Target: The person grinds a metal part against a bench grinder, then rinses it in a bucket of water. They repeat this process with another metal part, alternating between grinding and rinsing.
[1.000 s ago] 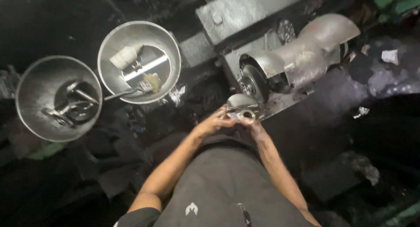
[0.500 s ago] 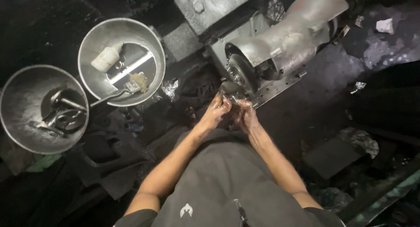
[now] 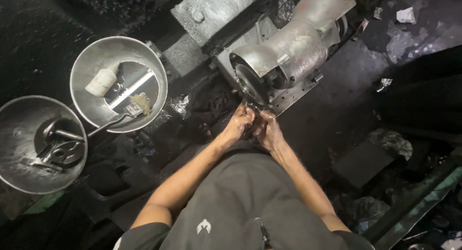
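Note:
My left hand [image 3: 237, 125] and my right hand [image 3: 267, 130] are pressed together, fingers closed around a small metal part that is almost wholly hidden between them. Both hands sit at the lower edge of a dark grinding wheel [image 3: 250, 84]. The wheel is mounted on a silvery bench machine [image 3: 294, 44] with a curved metal housing. Both hands are grimy, and my forearms reach up from a dark grey shirt [image 3: 240, 202].
A steel bowl [image 3: 96, 57] at the left holds a white bottle [image 3: 101, 82] and a brush [image 3: 137, 105]. A second steel bowl [image 3: 19, 120] at the far left holds several metal parts [image 3: 57, 149]. Dark debris and scraps cover the floor, with a green bar [image 3: 423, 202] at the lower right.
My hands have moved up from just below the wheel to its lower edge. The round metal part that showed in them is now covered by my fingers. The view has shifted.

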The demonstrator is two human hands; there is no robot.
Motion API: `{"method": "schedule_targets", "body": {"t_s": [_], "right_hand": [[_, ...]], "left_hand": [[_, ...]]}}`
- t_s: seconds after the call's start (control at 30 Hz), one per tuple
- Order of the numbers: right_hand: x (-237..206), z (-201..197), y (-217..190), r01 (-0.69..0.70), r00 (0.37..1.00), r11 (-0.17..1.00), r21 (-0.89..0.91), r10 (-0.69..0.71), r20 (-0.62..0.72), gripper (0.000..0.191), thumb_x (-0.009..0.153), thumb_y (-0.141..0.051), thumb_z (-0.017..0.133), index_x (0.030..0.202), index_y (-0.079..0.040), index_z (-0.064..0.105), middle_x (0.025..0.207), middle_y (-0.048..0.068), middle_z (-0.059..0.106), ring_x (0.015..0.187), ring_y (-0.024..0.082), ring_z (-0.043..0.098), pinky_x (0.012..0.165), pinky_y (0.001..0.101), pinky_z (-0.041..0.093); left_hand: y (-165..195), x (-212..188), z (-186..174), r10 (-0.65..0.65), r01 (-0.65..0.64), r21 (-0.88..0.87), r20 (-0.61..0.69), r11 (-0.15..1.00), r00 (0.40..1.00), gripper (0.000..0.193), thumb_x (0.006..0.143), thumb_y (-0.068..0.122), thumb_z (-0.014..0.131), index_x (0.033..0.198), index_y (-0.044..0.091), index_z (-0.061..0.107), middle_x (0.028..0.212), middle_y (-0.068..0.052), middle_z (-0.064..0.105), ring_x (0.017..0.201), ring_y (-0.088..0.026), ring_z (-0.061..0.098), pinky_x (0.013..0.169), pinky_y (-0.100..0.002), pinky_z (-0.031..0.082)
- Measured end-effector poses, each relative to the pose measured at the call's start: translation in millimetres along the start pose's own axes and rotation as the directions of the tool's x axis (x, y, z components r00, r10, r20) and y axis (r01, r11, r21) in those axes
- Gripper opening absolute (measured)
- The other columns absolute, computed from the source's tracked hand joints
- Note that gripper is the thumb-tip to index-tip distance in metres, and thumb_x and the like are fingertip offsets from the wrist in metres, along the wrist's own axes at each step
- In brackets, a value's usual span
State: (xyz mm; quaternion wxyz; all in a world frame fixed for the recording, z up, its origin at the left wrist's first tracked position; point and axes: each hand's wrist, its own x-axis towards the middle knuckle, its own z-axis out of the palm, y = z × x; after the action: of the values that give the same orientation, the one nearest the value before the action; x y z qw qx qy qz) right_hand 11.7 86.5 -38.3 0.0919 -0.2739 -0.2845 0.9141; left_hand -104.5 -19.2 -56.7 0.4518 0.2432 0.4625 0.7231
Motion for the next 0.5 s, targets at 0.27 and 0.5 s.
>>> {"method": "schedule_targets", "body": {"t_s": [0.27, 0.5], "right_hand": [[-13, -22, 0, 0.051, 0.998, 0.998, -0.029, -0.053, -0.042, 0.051, 0.090, -0.046, 0.066, 0.120, -0.004, 0.068, 0.102, 0.008, 0.070, 0.086, 0.022, 0.068, 0.070, 0.0343, 0.057], [-63, -46, -11, 0.139, 0.972, 0.836, -0.531, -0.218, -0.088, 0.053, 0.089, -0.033, 0.074, 0.131, -0.002, 0.064, 0.120, 0.006, 0.070, 0.110, 0.019, 0.066, 0.091, 0.0336, 0.052]], "left_hand": [[-38, 6, 12, -0.153, 0.147, -0.150, -0.029, 0.978, 0.988, 0.016, 0.093, 0.019, 0.063, 0.100, 0.010, 0.053, 0.091, 0.002, 0.052, 0.086, -0.011, 0.050, 0.077, -0.028, 0.043], [-36, -5, 24, -0.251, 0.325, -0.372, 0.234, 0.870, 0.939, 0.053, 0.085, 0.008, 0.072, 0.133, 0.004, 0.052, 0.113, -0.004, 0.058, 0.101, -0.014, 0.053, 0.089, -0.029, 0.044]]}}
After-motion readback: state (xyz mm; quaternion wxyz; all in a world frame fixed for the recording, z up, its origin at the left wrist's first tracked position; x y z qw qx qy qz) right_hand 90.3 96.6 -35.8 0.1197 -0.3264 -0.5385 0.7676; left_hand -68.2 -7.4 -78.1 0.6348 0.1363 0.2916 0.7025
